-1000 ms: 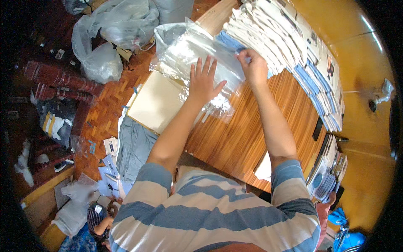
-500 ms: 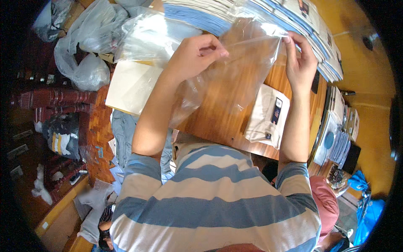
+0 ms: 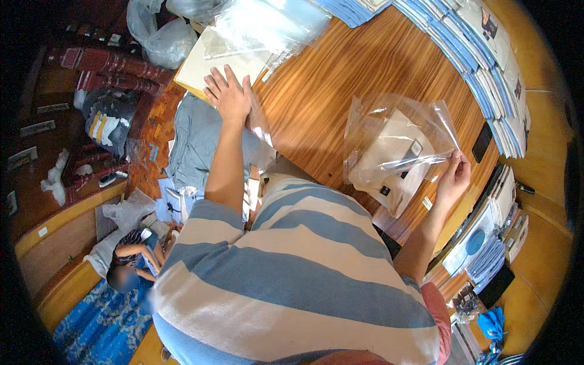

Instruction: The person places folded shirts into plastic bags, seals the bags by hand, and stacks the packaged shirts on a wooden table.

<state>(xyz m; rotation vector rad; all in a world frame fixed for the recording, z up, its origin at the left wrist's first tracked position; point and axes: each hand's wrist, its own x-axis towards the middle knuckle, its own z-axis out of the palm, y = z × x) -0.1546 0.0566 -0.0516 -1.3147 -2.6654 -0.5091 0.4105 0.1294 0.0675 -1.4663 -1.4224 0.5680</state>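
Observation:
My right hand (image 3: 455,176) pinches the edge of a clear plastic bag (image 3: 368,118) on the right part of the wooden table. A folded cream garment (image 3: 395,198) with a dark label lies at the bag. Whether it sits inside or beneath the film, I cannot tell. Away to the left, my left hand (image 3: 231,100) is open, fingers spread over the edge of a cream board (image 3: 210,67). Another piece of clear film (image 3: 260,131) hangs beside its wrist at the table's edge.
Flat clear bags (image 3: 267,30) are piled at the back left of the table (image 3: 328,79). Stacks of folded blue and cream garments (image 3: 465,52) line the far right. A black phone (image 3: 482,143) lies near the right edge. Another person (image 3: 137,258) sits at the lower left.
My left hand has moved from the middle of the table to the left and spread its fingers. My right hand has come down and nearer, bringing the bag to the cream garment.

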